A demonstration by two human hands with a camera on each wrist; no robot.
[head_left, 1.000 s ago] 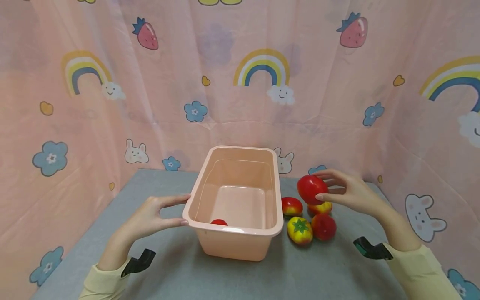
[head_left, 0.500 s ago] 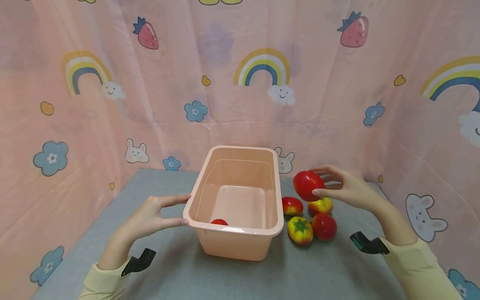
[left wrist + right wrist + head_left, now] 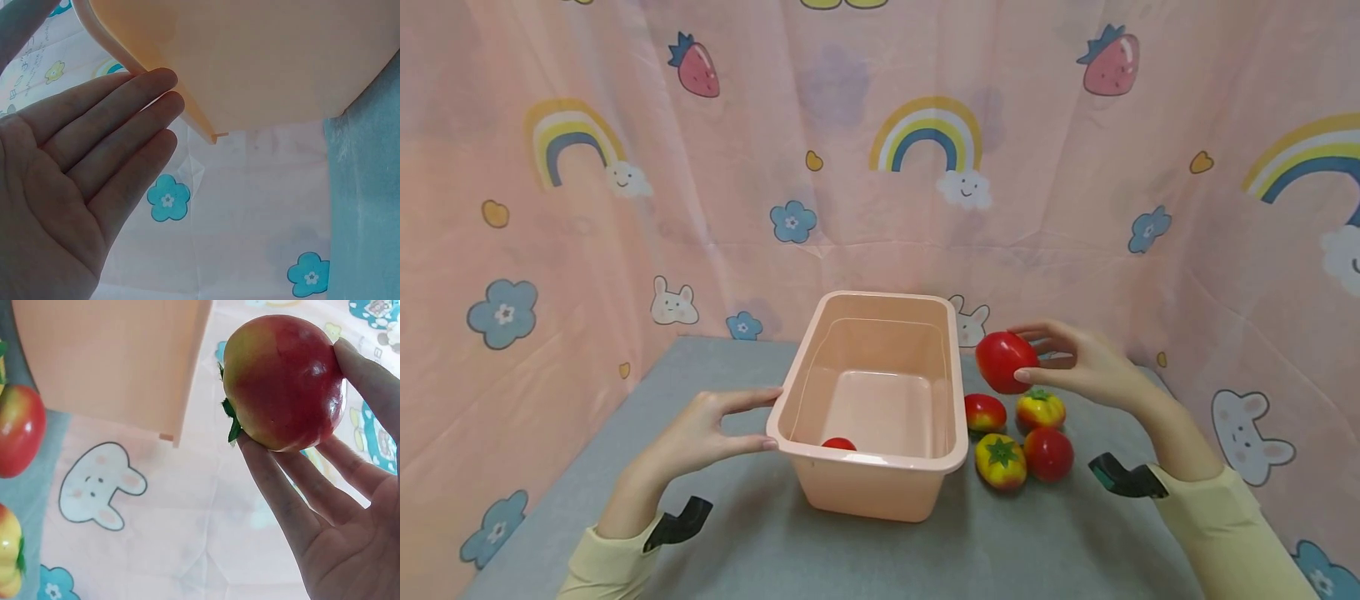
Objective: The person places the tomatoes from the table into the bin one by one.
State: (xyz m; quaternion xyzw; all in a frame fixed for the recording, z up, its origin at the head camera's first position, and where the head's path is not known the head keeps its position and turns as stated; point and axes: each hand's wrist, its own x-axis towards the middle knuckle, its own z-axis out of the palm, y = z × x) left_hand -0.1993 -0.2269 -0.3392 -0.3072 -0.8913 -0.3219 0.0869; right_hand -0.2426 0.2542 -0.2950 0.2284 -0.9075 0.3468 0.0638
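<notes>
A peach-coloured plastic bin (image 3: 872, 487) stands on the grey table, one red tomato (image 3: 838, 444) partly visible inside behind its near wall. Along the bin's left rim my left hand (image 3: 707, 429) rests, its straight fingertips and thumb at the edge; the left wrist view shows the fingers (image 3: 119, 137) extended against the rim. Right of the bin, my right hand (image 3: 1086, 367) holds up a red-and-yellow tomato (image 3: 281, 384) with a green calyx, between thumb and fingertips. Below it several more tomatoes sit on the table, among them a yellow one (image 3: 1000, 462) and a red one (image 3: 1048, 454).
The grey table (image 3: 722, 500) carries the bin near its middle. Behind and beside it hangs a pink curtain (image 3: 865, 250) printed with rainbows, flowers and rabbits. Black straps (image 3: 677, 523) are on both wrists.
My right hand has carried the held tomato left and slightly up, closer to the bin's right rim. The left hand and the bin have stayed in place.
</notes>
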